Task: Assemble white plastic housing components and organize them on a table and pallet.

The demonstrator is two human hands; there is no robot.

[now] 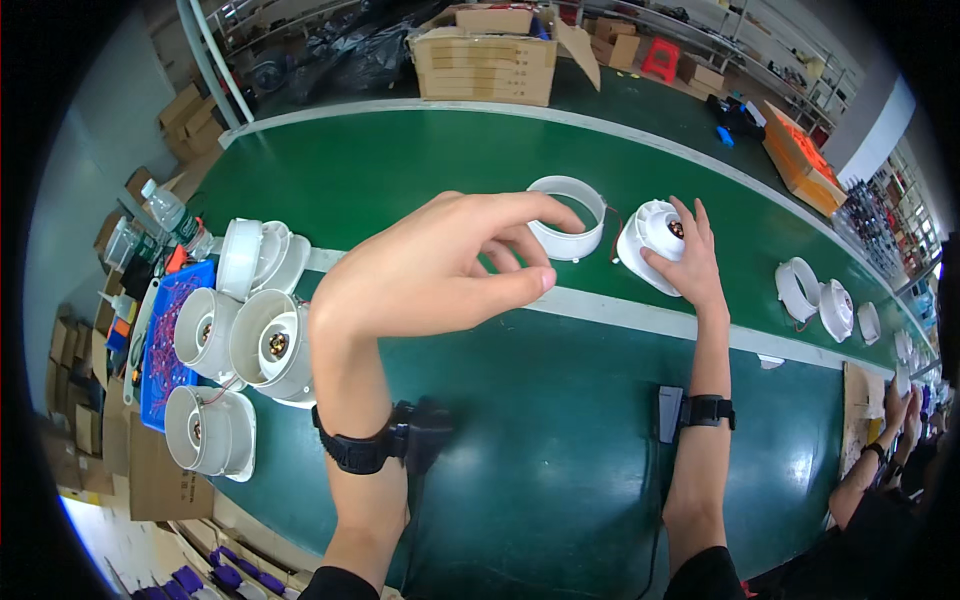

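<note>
My left hand (445, 265) hovers over the middle of the bench with its fingers apart and slightly bent. Its index fingertip overlaps a white plastic ring (597, 236) on the green belt; whether it touches the ring cannot be made out. To the right of that ring, my right hand (692, 262) grips the edge of a white plastic motor base (642, 262), thumb on the near side and fingers on the far side. Copper windings show in the base's centre. Both wrists wear black straps.
At the left stand several white fan housings (205, 440) beside a blue tray (160, 370) of thin wires and a plastic bottle (176, 215). More white parts (836, 310) lie along the belt at right, near another person's hands (895, 420). A cardboard box (485, 70) sits beyond the belt.
</note>
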